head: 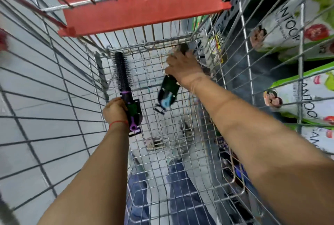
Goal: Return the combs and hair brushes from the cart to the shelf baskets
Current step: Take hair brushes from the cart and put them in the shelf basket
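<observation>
Round hair brush (120,72) — black bristles, purple handle, card tag on it — is in my left hand (115,109), fingers wrapped tight around the handle, bristle end pointing away from me, held inside the cart (75,87). My right hand (182,67) is deeper in, near the cart's far right corner, fingers closed on a second packaged brush (167,94) — black with a light-blue part, blurred, hanging below the hand above the wire floor. Green-and-white packs (289,31) sit outside the right wall.
</observation>
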{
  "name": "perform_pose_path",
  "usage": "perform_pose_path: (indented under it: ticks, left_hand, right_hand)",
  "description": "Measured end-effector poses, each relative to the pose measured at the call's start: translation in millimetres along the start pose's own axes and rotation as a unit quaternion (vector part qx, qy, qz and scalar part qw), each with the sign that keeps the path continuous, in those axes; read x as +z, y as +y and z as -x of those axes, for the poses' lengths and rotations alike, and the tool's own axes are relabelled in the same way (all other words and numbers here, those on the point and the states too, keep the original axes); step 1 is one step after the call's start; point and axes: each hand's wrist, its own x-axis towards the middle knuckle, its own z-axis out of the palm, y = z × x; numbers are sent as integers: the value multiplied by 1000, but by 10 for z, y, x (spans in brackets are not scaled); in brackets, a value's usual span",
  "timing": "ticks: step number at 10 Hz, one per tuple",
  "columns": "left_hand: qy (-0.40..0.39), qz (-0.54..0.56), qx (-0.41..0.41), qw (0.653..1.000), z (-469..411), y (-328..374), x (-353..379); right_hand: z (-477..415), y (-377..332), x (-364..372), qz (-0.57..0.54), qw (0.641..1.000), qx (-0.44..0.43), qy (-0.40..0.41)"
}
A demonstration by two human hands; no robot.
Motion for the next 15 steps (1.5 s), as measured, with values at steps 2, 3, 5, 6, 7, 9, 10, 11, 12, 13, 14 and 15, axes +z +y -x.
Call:
perform_pose_path:
  ticks: [2, 3, 5, 6, 7, 9, 10, 11, 12, 13, 14, 15]
  left_hand:
    - [-72, -152, 0, 986, 172, -61, 72]
    - [-75, -160, -18, 984, 219, -160, 106]
    - [-182, -204, -78, 959, 283, -269, 139]
    - [-169, -289, -55, 941, 327, -244, 181]
    - [-187, -299, -80, 932, 445, -195, 198]
    - [-370, -167, -112, 907, 825, -58, 18]
    - [-489, -187, -102, 846, 1127, 241, -30]
    - [-595, -210, -50, 775, 1618, 607, -35]
    - [-679, -250, 13, 690, 2343, 1028, -62]
    - [-760, -251, 28, 598, 3149, 1372, -81]
    - [-805, -265, 51, 529, 4011, 1563, -68]
    - [-834, -281, 90, 466, 4778, 1638, -1]
  right_hand:
    - [633, -115, 315, -220, 975, -14, -23]
    - [756, -240, 487, -361, 896, 232, 115]
    - [854, -658, 647, -508, 751, 421, 44]
    - [853, -680, 555, -625, 608, 488, 29]
    - [1048, -700, 565, -704, 501, 498, 67]
    - [1628, -917, 428, -750, 381, 508, 186]
    - [1947, -1136, 164, -752, 356, 485, 269]
    - [2301, -1397, -261, -733, 347, 469, 351]
    - [2817, -1510, -880, -678, 352, 456, 457]
    - [3452, -1554, -1484, -606, 334, 435, 576]
    - [4155, -1621, -2018, -507, 325, 450, 659]
    - [4827, -1626, -2320, -439, 295, 483, 698]
